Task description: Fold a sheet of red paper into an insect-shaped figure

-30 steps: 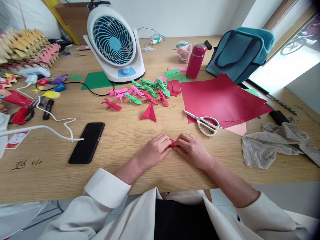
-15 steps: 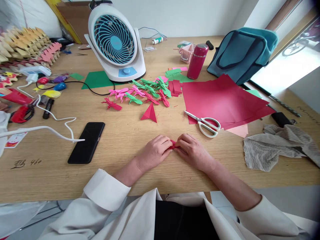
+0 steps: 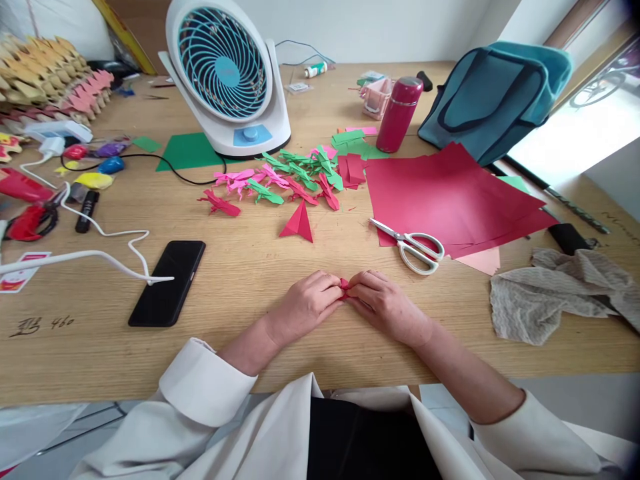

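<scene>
A small piece of folded red paper [image 3: 344,287] is pinched between my two hands over the table [image 3: 280,267]. My left hand [image 3: 311,300] grips its left side with closed fingers, and my right hand [image 3: 383,303] closes on its right side. Most of the paper is hidden by fingertips. Beyond my hands lies a red folded paper triangle [image 3: 299,222]. Farther back is a pile of green, pink and red folded paper pieces [image 3: 300,170]. White-handled scissors [image 3: 417,250] rest to the right, beside large red paper sheets [image 3: 440,200].
A white fan [image 3: 225,73] stands at the back, with a red flask [image 3: 399,115] and a teal bag [image 3: 493,100] to its right. On the left lie a black phone [image 3: 167,283] and a white cable [image 3: 90,257]. A grey cloth [image 3: 555,293] is at the right.
The view has shifted slightly. Both hands remain together on the red paper, and a little more of it shows above my fingertips.
</scene>
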`<state>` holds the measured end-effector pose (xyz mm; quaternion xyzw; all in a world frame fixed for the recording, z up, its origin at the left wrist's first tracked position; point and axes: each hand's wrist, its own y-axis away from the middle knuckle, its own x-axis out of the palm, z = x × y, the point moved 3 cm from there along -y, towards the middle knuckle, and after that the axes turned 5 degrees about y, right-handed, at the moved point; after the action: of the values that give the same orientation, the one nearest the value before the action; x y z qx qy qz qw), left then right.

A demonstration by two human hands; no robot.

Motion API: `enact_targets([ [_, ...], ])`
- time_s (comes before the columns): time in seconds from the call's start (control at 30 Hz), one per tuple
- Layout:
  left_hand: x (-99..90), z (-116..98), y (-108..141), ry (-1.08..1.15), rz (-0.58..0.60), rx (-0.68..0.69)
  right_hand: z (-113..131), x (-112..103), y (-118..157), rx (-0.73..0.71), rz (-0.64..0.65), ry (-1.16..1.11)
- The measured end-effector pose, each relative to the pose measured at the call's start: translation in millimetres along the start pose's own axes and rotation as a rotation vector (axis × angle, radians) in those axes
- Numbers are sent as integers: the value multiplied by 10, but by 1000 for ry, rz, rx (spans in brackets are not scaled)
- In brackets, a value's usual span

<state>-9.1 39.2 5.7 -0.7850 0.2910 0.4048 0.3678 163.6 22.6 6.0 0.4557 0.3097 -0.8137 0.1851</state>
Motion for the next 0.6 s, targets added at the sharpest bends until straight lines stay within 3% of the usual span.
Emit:
enact_targets([
  [0.23, -22, -7, 39, -30, -8, 25, 5, 3, 5, -29, 6, 119],
  [0.6, 24, -47, -31, -16, -13, -134, 9, 8, -7, 33, -7, 90],
])
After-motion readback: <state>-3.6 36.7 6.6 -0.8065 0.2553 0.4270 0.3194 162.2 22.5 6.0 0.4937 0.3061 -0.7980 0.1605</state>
